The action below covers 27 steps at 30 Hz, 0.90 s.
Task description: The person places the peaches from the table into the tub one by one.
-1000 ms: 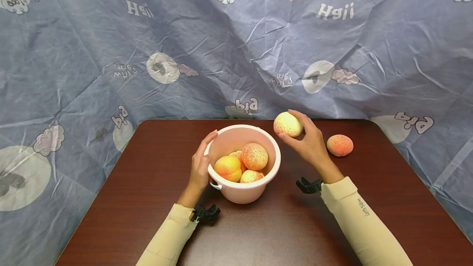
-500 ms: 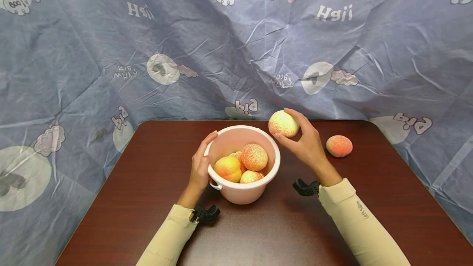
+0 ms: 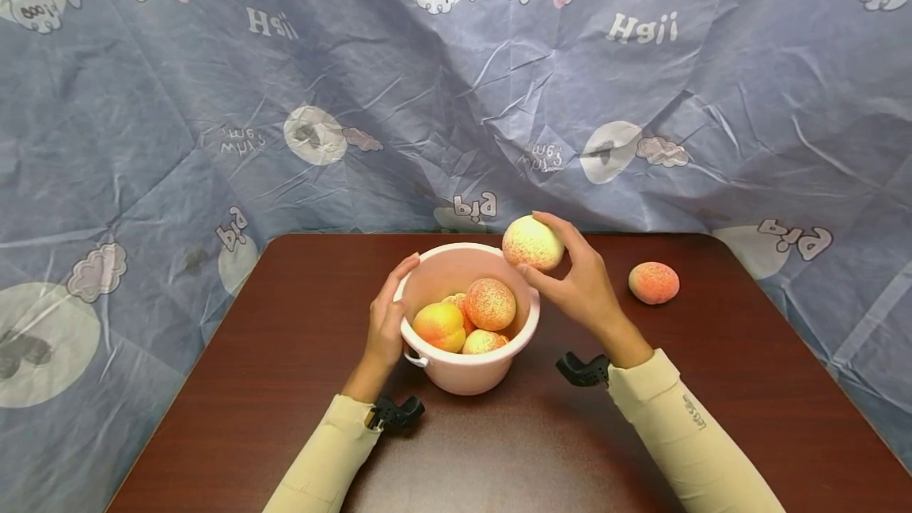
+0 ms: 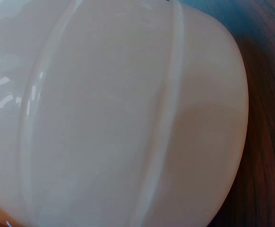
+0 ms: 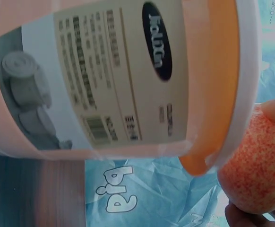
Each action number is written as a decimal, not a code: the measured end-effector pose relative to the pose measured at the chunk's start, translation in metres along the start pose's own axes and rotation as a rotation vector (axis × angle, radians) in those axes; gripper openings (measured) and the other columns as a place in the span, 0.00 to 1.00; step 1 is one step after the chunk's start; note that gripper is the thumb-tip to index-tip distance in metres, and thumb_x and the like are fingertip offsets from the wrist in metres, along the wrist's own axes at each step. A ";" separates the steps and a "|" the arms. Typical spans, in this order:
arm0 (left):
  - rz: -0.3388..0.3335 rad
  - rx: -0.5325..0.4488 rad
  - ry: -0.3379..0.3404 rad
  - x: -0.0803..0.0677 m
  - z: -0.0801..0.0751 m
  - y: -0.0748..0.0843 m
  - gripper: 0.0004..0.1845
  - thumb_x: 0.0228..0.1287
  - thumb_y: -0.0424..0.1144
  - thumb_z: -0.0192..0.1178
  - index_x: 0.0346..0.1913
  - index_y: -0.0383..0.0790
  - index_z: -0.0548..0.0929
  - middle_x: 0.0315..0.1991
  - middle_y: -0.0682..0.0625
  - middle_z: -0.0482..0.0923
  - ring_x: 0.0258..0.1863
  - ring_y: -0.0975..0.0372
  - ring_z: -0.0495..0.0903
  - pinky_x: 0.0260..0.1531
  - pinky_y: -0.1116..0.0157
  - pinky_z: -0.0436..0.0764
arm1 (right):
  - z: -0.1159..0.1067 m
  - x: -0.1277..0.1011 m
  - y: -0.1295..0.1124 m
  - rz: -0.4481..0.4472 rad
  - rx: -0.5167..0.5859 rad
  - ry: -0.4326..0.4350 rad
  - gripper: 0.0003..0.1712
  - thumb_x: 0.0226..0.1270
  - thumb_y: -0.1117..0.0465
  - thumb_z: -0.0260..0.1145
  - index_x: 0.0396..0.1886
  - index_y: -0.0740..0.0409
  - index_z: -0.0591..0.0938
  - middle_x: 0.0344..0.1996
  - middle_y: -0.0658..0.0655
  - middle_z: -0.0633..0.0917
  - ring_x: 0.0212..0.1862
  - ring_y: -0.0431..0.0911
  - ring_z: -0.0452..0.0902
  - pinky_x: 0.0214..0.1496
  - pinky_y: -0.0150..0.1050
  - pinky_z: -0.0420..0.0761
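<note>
My right hand (image 3: 580, 279) pinches a pale yellow peach (image 3: 533, 244) with red speckles between thumb and fingers. It overlaps the back right rim of a pink bucket (image 3: 466, 377) in the head view. In the right wrist view the speckled peach (image 5: 258, 165) is just beyond the bucket's white rim (image 5: 246, 71). My left hand (image 3: 387, 319) holds the bucket's left side at the rim. Inside lie several peaches, among them a yellow one (image 3: 439, 326) and a red-speckled one (image 3: 490, 304). The left wrist view is filled by the bucket's wall (image 4: 104, 118).
Another orange-red peach (image 3: 653, 283) lies on the brown table (image 3: 285, 370) to the right of my right hand. A blue printed cloth (image 3: 399, 101) hangs behind the table's back edge. The bucket carries a paper label (image 5: 114, 80) and a small white handle lug (image 3: 416, 358).
My right hand has moved left with the peach, from beside the bucket to its back right rim. My left hand and the bucket have stayed in place.
</note>
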<state>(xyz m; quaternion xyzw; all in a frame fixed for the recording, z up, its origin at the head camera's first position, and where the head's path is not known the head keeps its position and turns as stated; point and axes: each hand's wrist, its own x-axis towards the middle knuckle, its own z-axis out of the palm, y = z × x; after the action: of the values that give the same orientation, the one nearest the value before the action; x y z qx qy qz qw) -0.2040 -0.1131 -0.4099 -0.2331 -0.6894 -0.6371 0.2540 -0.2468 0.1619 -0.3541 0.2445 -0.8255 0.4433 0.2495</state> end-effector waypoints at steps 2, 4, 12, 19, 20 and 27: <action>-0.001 -0.001 0.001 -0.001 0.000 0.000 0.31 0.51 0.21 0.37 0.62 0.20 0.69 0.63 0.29 0.67 0.66 0.40 0.64 0.68 0.62 0.61 | 0.002 -0.001 -0.002 -0.005 0.009 -0.005 0.41 0.49 0.58 0.77 0.66 0.41 0.72 0.59 0.47 0.77 0.56 0.43 0.73 0.56 0.45 0.72; -0.005 0.000 0.002 -0.001 0.000 0.000 0.31 0.51 0.21 0.37 0.62 0.20 0.69 0.63 0.29 0.67 0.65 0.40 0.64 0.67 0.62 0.61 | 0.003 -0.002 -0.003 -0.013 0.017 -0.011 0.41 0.49 0.59 0.77 0.66 0.43 0.72 0.60 0.47 0.77 0.57 0.44 0.73 0.56 0.45 0.71; -0.011 0.007 0.002 0.001 0.001 0.001 0.30 0.50 0.22 0.37 0.61 0.19 0.70 0.62 0.27 0.67 0.65 0.38 0.64 0.67 0.63 0.61 | 0.002 -0.007 -0.040 -0.034 0.049 -0.036 0.39 0.48 0.67 0.76 0.63 0.60 0.73 0.58 0.58 0.78 0.56 0.50 0.74 0.57 0.40 0.72; 0.011 0.001 0.007 -0.001 0.000 -0.013 0.31 0.51 0.22 0.37 0.62 0.23 0.70 0.63 0.31 0.68 0.66 0.43 0.65 0.67 0.63 0.61 | 0.002 -0.009 -0.060 -0.056 0.050 -0.079 0.38 0.47 0.69 0.76 0.62 0.64 0.73 0.57 0.61 0.78 0.53 0.49 0.75 0.56 0.35 0.73; 0.015 0.001 0.010 -0.002 0.000 -0.019 0.32 0.51 0.23 0.37 0.63 0.24 0.70 0.64 0.33 0.69 0.66 0.45 0.65 0.67 0.63 0.61 | 0.002 -0.010 -0.061 -0.058 0.054 -0.083 0.39 0.47 0.69 0.76 0.62 0.63 0.73 0.56 0.61 0.78 0.53 0.49 0.75 0.56 0.34 0.72; 0.030 0.008 0.013 -0.002 -0.002 -0.039 0.32 0.52 0.28 0.37 0.64 0.30 0.71 0.65 0.38 0.69 0.67 0.51 0.66 0.68 0.61 0.60 | 0.009 -0.012 -0.046 -0.087 0.101 -0.113 0.41 0.48 0.65 0.77 0.64 0.55 0.73 0.57 0.54 0.78 0.54 0.46 0.75 0.57 0.33 0.73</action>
<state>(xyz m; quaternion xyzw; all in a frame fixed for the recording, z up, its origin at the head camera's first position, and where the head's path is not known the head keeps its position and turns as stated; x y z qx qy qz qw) -0.2276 -0.1180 -0.4412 -0.2383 -0.6868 -0.6317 0.2693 -0.2106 0.1334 -0.3379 0.3172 -0.8034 0.4585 0.2089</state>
